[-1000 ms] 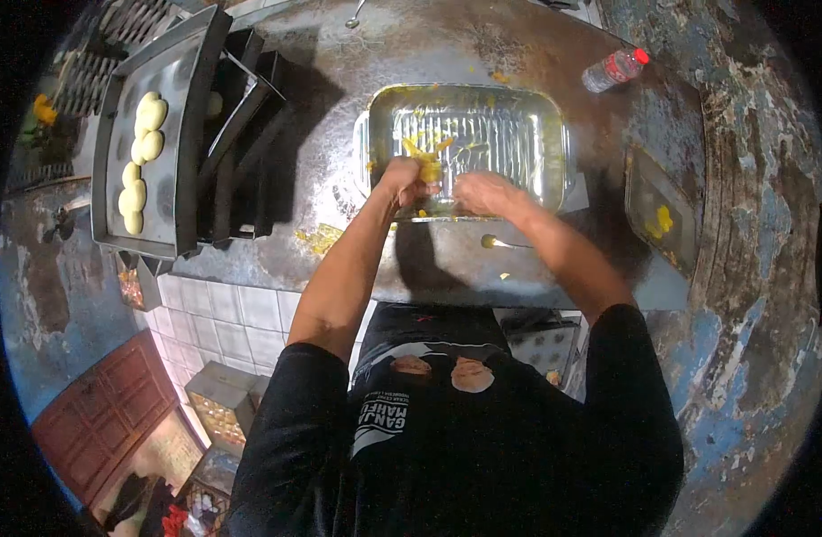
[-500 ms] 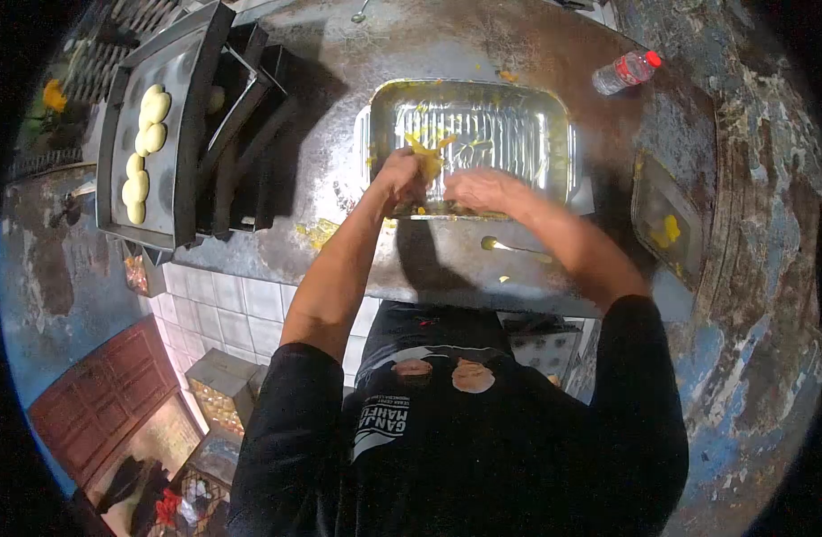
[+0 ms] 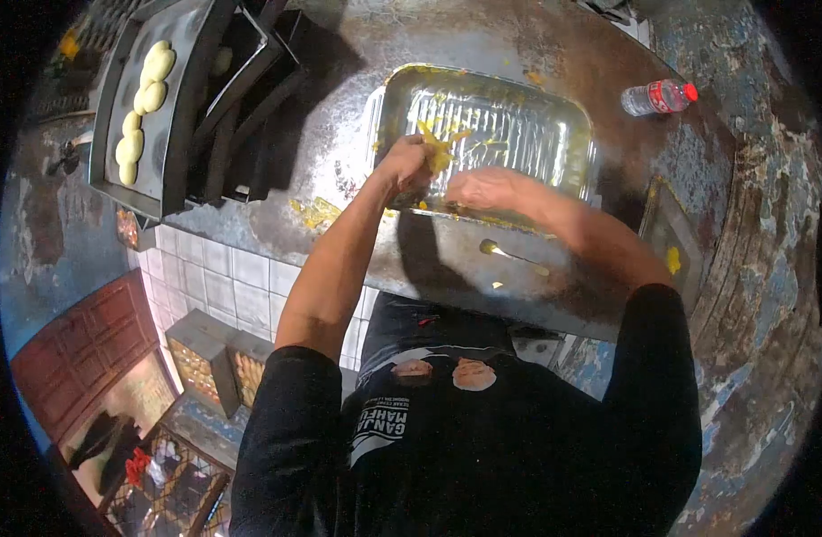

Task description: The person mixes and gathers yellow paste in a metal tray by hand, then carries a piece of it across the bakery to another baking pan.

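A shallow metal pan (image 3: 593,143), ribbed and shiny, lies on the worktop before me with yellow smears inside. Over its near left part, my left hand (image 3: 406,165) is closed on a limp, ragged yellow piece (image 3: 440,154); its exact kind is unclear. My right hand (image 3: 484,189) is just to the right, low over the pan's near side. Motion blurs its fingers, so I cannot see whether it grips anything. Close to the pan's near edge lies a spoon (image 3: 518,259) on the worktop.
At the left, stacked dark metal trays (image 3: 183,67) stand tilted, the top one bearing a row of pale dough pieces (image 3: 145,94). A plastic bottle (image 3: 657,98) with a red cap lies at the back right. Yellow scraps (image 3: 317,213) dot the worktop.
The whole view has shifted and turned slightly, so the pan and bottle appear further right. Both hands stay over the pan, the left still gripping the yellow piece.
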{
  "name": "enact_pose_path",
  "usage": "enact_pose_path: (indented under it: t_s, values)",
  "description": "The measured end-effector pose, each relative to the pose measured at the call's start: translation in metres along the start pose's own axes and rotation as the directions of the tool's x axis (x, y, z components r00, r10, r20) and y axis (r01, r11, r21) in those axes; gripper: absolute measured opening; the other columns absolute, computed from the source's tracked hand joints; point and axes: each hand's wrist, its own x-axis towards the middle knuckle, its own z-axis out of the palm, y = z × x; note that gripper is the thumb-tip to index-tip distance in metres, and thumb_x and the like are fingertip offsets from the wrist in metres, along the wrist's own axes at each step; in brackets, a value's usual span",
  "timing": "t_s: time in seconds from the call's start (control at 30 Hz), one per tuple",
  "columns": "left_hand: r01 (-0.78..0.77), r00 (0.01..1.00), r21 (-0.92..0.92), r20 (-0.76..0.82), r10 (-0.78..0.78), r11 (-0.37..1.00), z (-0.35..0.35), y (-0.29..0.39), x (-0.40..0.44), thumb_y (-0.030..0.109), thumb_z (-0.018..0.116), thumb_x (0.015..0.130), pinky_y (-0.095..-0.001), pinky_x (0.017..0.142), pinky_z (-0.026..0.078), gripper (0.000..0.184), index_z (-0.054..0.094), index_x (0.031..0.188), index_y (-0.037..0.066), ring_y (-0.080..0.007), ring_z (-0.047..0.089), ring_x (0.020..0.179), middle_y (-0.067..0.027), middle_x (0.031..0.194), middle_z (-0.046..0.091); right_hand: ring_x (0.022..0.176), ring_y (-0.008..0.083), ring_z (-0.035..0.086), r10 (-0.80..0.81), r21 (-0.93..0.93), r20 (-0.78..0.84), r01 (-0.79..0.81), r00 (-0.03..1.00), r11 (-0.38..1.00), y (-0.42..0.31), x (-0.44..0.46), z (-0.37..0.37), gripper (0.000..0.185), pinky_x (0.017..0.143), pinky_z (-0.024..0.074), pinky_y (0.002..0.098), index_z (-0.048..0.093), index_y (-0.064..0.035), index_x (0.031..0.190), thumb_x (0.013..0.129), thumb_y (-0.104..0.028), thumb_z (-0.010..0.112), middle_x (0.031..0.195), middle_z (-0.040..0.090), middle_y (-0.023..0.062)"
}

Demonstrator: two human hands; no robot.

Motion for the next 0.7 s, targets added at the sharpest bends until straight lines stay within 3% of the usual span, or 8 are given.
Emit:
enact_pose_path:
  t_s: [0.07,0.1,0.13,0.33,0.4,0.43,0.6,0.7]
  values:
    - [-0.108,0.994,0.111,0.012,0.107,0.988,0.003,0.013,-0.01,0.007,0.054,0.095,-0.0333,0.049,0.046,0.021,0.059,0.112,-0.004,-0.0171,0.059,0.06,-0.0109,0.08,0.063,0.092,0.0333,0.067,0.054,-0.081,0.153,-0.042,0.987,0.996,-0.007,0.017,-0.016,0.012,0.079,0.057,0.0412,0.064,-0.0053,0.095,0.085,-0.007,0.057,0.098,0.064,0.0139]
    - [-0.004,1.0,-0.018,-0.03,0.003,1.0,0.009,0.02,-0.018,0.011,0.054,0.096,-0.0341,0.06,0.05,0.024,0.061,0.116,-0.002,-0.0197,0.062,0.07,-0.012,0.088,0.065,0.093,0.0333,0.066,0.129,-0.172,0.295,-0.08,0.947,0.982,-0.014,0.025,-0.023,0.013,0.08,0.0574,0.0411,0.064,-0.0051,0.096,0.085,-0.007,0.057,0.1,0.063,0.014]
    - [0.093,0.993,-0.151,-0.056,-0.103,0.984,0.014,0.026,-0.023,0.015,0.053,0.098,-0.0349,0.071,0.054,0.027,0.062,0.12,0.0,-0.0223,0.065,0.08,-0.0131,0.096,0.067,0.093,0.0333,0.066,0.125,-0.169,0.299,-0.076,0.946,0.983,-0.014,0.027,-0.019,0.013,0.08,0.0574,0.0411,0.064,-0.0051,0.096,0.085,-0.007,0.057,0.1,0.063,0.014]
    - [0.069,0.995,-0.104,-0.066,-0.077,0.992,0.008,0.012,-0.011,0.015,0.054,0.098,-0.0319,0.065,0.052,0.026,0.063,0.118,0.0,-0.0177,0.063,0.074,-0.0089,0.09,0.067,0.094,0.0347,0.066,0.124,-0.325,0.203,-0.053,0.971,0.944,-0.018,0.03,-0.009,0.025,0.076,0.0577,0.043,0.058,-0.0026,0.111,0.088,-0.012,0.053,0.104,0.06,0.0158]
    - [0.071,0.995,-0.097,-0.056,-0.076,0.993,0.006,0.018,-0.01,0.015,0.055,0.097,-0.0314,0.064,0.051,0.027,0.063,0.118,0.0,-0.0172,0.063,0.073,-0.0089,0.09,0.067,0.093,0.0357,0.066,0.219,-0.238,0.065,-0.198,0.974,0.951,-0.012,0.024,0.0,0.027,0.078,0.0577,0.0441,0.057,-0.0031,0.114,0.088,-0.012,0.055,0.103,0.061,0.0155]
    - [0.089,0.995,-0.09,-0.04,-0.093,0.992,0.005,0.014,-0.012,0.016,0.055,0.097,-0.031,0.062,0.05,0.028,0.063,0.119,0.0,-0.0167,0.062,0.072,-0.0088,0.091,0.068,0.094,0.0371,0.066,0.325,-0.121,0.149,-0.309,0.934,0.943,-0.021,0.027,-0.013,0.026,0.079,0.0572,0.0454,0.058,-0.0036,0.113,0.09,-0.015,0.056,0.103,0.061,0.0154]
    - [0.09,0.995,-0.116,-0.034,-0.094,0.989,0.005,0.01,-0.008,0.017,0.057,0.095,-0.0307,0.062,0.049,0.03,0.063,0.119,0.0,-0.0167,0.062,0.072,-0.0086,0.091,0.067,0.092,0.0378,0.066,0.181,-0.073,0.073,-0.176,0.981,0.982,-0.021,0.027,-0.018,0.024,0.078,0.056,0.0469,0.06,-0.0037,0.106,0.09,-0.021,0.062,0.102,0.062,0.0161]
    - [0.07,0.996,-0.081,-0.049,-0.074,0.994,0.007,0.018,-0.015,0.017,0.057,0.095,-0.0305,0.06,0.049,0.029,0.063,0.117,0.0,-0.0164,0.061,0.071,-0.0083,0.09,0.067,0.09,0.038,0.066,0.193,-0.141,0.245,-0.162,0.95,0.977,-0.006,0.046,-0.009,0.023,0.077,0.056,0.0467,0.06,-0.0029,0.102,0.088,-0.021,0.064,0.098,0.063,0.016]
